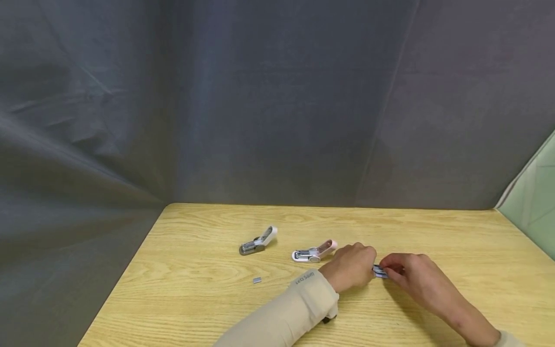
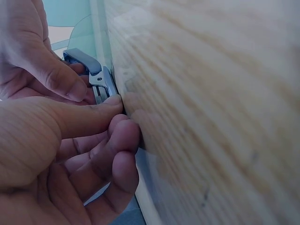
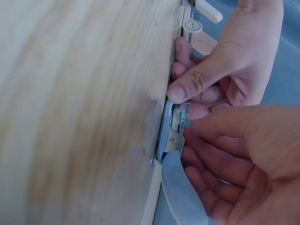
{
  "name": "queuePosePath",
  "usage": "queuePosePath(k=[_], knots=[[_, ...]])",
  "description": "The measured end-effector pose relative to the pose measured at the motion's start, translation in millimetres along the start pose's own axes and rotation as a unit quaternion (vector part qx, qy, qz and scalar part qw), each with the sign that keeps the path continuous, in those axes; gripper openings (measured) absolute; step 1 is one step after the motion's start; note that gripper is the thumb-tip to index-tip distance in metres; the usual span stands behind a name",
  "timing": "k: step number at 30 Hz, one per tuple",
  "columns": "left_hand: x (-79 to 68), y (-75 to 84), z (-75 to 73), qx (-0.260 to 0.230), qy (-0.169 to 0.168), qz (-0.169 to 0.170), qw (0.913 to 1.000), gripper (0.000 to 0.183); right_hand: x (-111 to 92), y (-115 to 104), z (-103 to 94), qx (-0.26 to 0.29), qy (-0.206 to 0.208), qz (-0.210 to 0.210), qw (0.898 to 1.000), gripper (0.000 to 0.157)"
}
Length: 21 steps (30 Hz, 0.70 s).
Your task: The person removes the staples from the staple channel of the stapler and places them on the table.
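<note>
A small blue stapler (image 1: 380,272) lies low at the tabletop between the two hands, its top arm (image 3: 180,185) swung wide away from the metal staple channel (image 3: 179,117). My left hand (image 1: 354,265) grips the front end of its base, thumb pressed on the tip in the right wrist view. From the other side, my right hand (image 1: 418,279) has curled fingers along the stapler, with thumb and forefinger close together at the channel. I cannot tell whether those fingertips also hold staples. The left wrist view shows the stapler's hinge (image 2: 98,78) beyond the left thumb.
Left of the hands stand a pink-and-white stapler (image 1: 313,253) and a grey-and-white stapler (image 1: 258,242), both swung wide. A short strip of staples (image 1: 257,280) lies on the wooden table (image 1: 186,289) nearer me. A dark curtain (image 1: 277,106) hangs behind the table's far edge.
</note>
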State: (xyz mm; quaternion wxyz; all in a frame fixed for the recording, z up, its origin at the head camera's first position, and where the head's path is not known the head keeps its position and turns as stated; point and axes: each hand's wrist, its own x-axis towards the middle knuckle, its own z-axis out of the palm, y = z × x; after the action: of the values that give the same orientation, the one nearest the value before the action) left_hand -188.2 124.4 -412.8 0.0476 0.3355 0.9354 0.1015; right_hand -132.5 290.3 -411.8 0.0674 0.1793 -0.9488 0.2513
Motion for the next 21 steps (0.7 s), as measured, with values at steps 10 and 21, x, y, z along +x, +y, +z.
queuePosePath(k=[10,21], knots=[[0.2,-0.8,0.6,0.002,-0.001,0.003,1.0000,0.026,1.7,1.1,1.3,0.012,0.014,-0.002,1.000,0.012],[0.7,-1.2,0.7,-0.002,0.004,0.011,0.9999,0.031,6.4,1.5,0.9,0.000,0.012,-0.002,1.000,0.013]])
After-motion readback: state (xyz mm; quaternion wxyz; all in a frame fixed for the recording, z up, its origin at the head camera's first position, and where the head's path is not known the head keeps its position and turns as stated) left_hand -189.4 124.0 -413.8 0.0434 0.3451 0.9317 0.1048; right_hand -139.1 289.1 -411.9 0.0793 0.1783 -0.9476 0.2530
